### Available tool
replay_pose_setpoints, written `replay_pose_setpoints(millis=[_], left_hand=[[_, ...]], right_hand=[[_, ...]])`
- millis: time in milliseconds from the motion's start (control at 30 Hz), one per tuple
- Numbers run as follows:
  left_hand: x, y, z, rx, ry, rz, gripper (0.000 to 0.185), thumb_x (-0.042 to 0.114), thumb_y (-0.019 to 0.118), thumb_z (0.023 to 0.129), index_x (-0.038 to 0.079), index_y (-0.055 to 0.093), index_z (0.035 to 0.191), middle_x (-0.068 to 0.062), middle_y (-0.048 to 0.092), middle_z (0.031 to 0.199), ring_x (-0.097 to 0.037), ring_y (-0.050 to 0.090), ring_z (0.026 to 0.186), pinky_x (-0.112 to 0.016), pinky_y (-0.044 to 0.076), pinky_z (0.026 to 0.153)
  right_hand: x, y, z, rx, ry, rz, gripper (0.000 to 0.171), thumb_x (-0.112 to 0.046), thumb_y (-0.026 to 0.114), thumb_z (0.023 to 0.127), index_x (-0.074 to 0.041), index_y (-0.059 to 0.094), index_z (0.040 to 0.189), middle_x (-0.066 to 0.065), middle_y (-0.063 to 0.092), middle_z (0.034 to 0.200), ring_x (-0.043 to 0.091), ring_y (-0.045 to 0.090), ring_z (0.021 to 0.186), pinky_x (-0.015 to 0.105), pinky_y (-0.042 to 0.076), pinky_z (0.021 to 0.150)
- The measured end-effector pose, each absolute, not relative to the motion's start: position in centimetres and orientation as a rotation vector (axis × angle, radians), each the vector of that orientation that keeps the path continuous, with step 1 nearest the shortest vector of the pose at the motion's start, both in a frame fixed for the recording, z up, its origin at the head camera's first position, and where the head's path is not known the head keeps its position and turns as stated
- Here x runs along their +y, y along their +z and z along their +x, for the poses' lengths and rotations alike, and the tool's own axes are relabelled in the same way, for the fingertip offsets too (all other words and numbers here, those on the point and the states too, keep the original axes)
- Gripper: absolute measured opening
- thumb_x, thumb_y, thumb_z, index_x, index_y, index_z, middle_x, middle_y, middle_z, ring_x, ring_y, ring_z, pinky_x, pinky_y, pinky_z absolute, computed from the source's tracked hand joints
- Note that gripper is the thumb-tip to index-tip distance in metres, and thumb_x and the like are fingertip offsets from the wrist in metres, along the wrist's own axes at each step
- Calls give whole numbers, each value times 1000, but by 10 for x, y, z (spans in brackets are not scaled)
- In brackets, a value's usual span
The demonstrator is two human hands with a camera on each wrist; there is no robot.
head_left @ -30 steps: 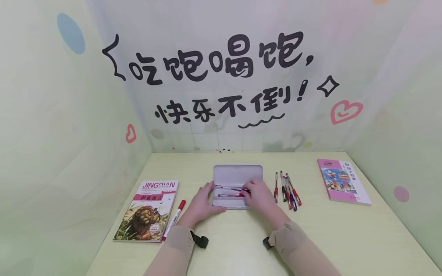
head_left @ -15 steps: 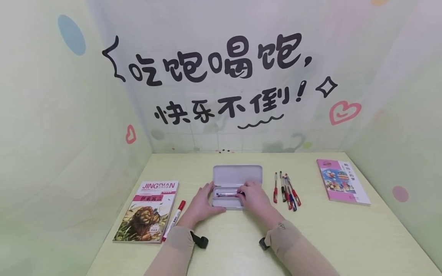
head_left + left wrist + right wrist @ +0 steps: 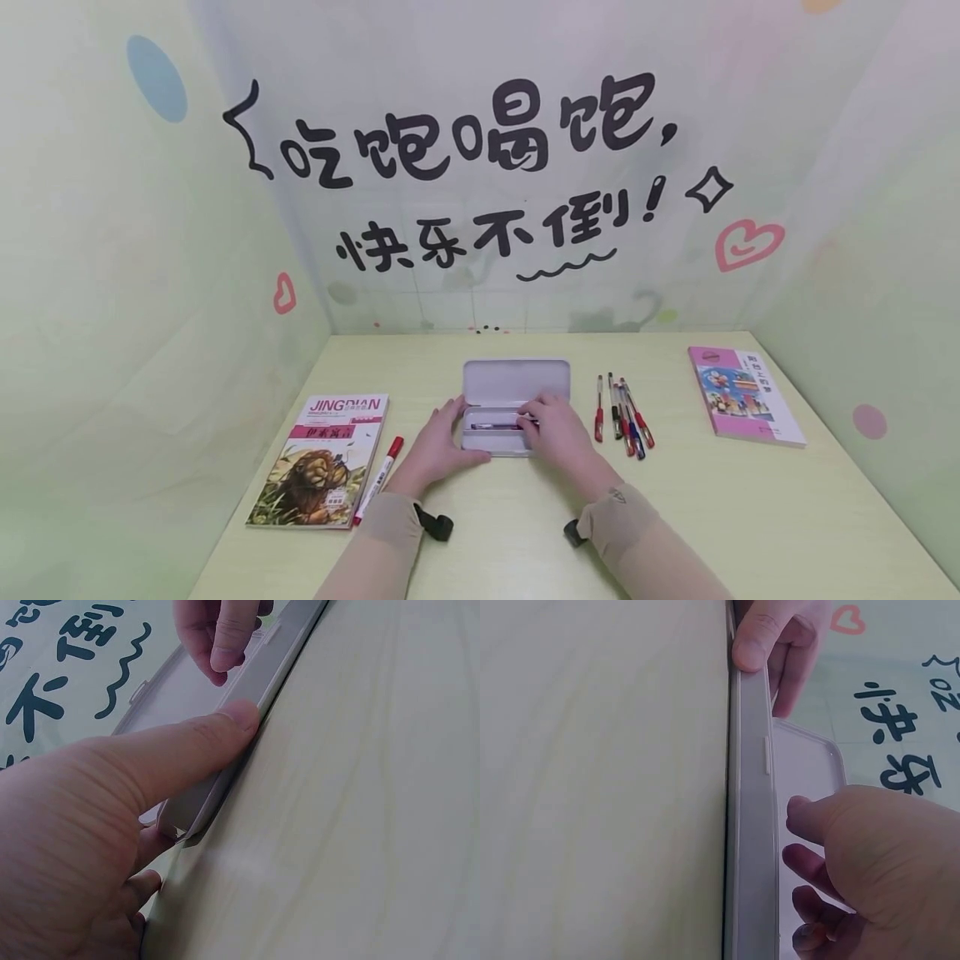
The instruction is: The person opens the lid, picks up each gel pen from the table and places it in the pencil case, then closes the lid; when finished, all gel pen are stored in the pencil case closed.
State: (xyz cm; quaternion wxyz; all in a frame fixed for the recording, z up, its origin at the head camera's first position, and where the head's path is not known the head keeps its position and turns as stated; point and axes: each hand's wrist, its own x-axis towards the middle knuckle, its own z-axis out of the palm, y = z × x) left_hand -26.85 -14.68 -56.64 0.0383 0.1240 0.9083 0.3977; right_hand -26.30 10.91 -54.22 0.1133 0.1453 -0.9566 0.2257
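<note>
An open metal pencil case [image 3: 516, 383] stands mid-table with its lid raised at the back. My left hand [image 3: 437, 446] grips its left end; in the left wrist view the thumb [image 3: 202, 739] presses the front wall and the fingers go round the end. Inside the tray lie pens [image 3: 495, 427], partly hidden by my right hand [image 3: 558, 433]. That hand reaches over the case's right part, its fingertips down near the pens. In the right wrist view its fingers [image 3: 810, 817] are loosely bent and spread apart, with nothing seen between them. The case wall hides the pens there.
Several gel pens [image 3: 626, 417] with red, black and blue grips lie right of the case. A pink-edged book [image 3: 742, 396] lies at the far right. At the left are a lion-cover book [image 3: 322, 462] and a red-capped marker [image 3: 379, 479]. Printed walls enclose the table.
My right hand has lowered a pen, earlier tilted above the tray, into the case beside the red one, and its fingers have let go. My left hand has stayed on the case's left end.
</note>
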Motion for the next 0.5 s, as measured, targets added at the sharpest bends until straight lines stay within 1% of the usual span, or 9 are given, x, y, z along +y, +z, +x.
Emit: replay_pose_setpoints(millis=[100,200,333,500], left_hand=[[-147,-566,-268,2783,1225,380,120,50,101,73,30,37,172,-11,36,180,-49,25,169,-73,23,135],[-146,-566,-268,2779,1229,387,120,49,101,73,30,37,172,-10,37,180,-47,25,169,-72,21,137],[-145,-565,-268,2783,1228,382,119,48,101,73,30,37,172,-10,37,180,-46,24,170,-70,19,138],[-146,-565,-268,2792,1218,371,121,49,101,73,27,36,173,-12,36,180,-49,24,169,-71,21,137]], right_hand=[[114,-542,-262,-2788,717,372,18,-27,77,103,-15,81,115,9,74,118,32,69,116,53,62,107],[124,-541,-261,-2760,779,305,19,-27,75,104,-14,81,116,12,75,123,36,69,118,55,62,107],[143,-543,-261,-2717,827,228,24,-26,74,104,-11,79,122,15,76,123,38,69,116,58,63,102],[174,-550,-259,-2718,871,97,29,-26,69,106,-11,76,129,15,74,123,38,68,114,60,60,97]])
